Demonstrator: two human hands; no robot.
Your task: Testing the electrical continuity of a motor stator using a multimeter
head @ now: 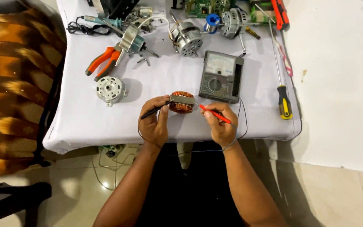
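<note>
White-draped table in a tiled room

The table (80, 122) stands against a white wall (341, 84); glossy pale floor tiles (337, 197) below, brown patterned fabric (13, 84) at left.

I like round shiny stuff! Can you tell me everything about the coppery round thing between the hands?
The copper coil is a small ring of reddish-brown wire wound around a grey metal core, like the inside of a motor. It sits near the front edge of the white table, just before the grey meter. The left hand brings a black probe to it, and the right hand brings a red probe to its other side.
</note>
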